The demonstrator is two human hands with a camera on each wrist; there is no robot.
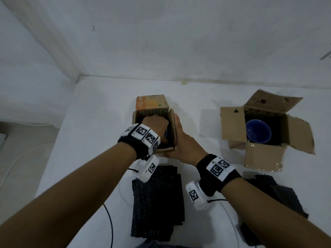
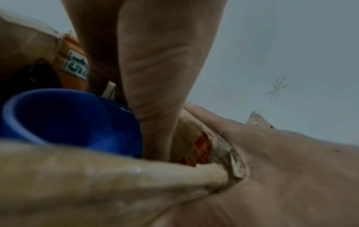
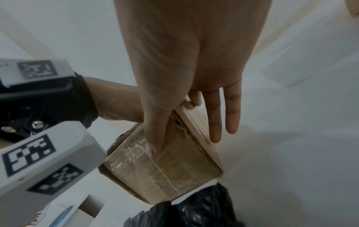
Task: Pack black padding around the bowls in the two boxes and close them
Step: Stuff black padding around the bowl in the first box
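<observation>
A small cardboard box (image 1: 152, 102) with an orange printed flap stands mid-table. My left hand (image 1: 155, 122) is plunged into it, fingers (image 2: 155, 95) pointing straight down between the blue bowl (image 2: 68, 119) and the right wall; what lies under them is hidden. My right hand (image 1: 179, 138) lies flat on the outside of that wall, fingers straight, with its thumb (image 3: 153, 147) on the near face of the box (image 3: 174, 169). A second box (image 1: 232, 124) at the right stands with its flaps spread, a blue bowl (image 1: 258, 131) on black lining inside. A stack of black padding (image 1: 157, 203) lies near me.
Another dark padding pile (image 1: 279, 190) lies at the near right, below the open box. A black cable (image 1: 109, 221) runs over the white table at the near left. The table's left edge (image 1: 59, 136) drops to the floor. White walls close off the back.
</observation>
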